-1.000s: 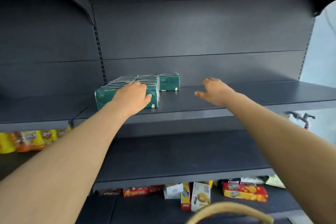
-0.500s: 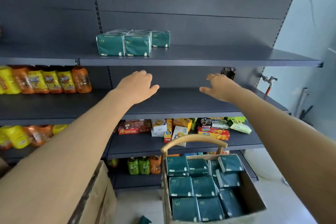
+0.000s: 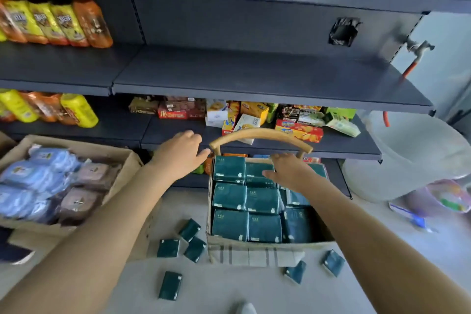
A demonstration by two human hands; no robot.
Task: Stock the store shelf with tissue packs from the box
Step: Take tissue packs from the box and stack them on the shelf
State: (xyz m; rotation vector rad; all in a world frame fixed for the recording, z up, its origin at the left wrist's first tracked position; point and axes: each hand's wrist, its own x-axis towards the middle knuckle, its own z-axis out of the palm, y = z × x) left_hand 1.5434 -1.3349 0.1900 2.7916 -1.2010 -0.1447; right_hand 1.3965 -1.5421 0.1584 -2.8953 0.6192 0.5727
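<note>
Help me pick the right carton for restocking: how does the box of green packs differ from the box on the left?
The green-pack box holds dark green tissue packs set in neat rows. The left box holds light blue packs and brown packs lying jumbled. The right hand is over the green-pack box, while no hand is at the left box. Both are open cardboard boxes.

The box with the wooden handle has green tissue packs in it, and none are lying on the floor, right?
Not quite. The box with the wooden handle does hold green tissue packs, but several loose packs lie on the floor on both sides of it. The head view shows them.
</note>
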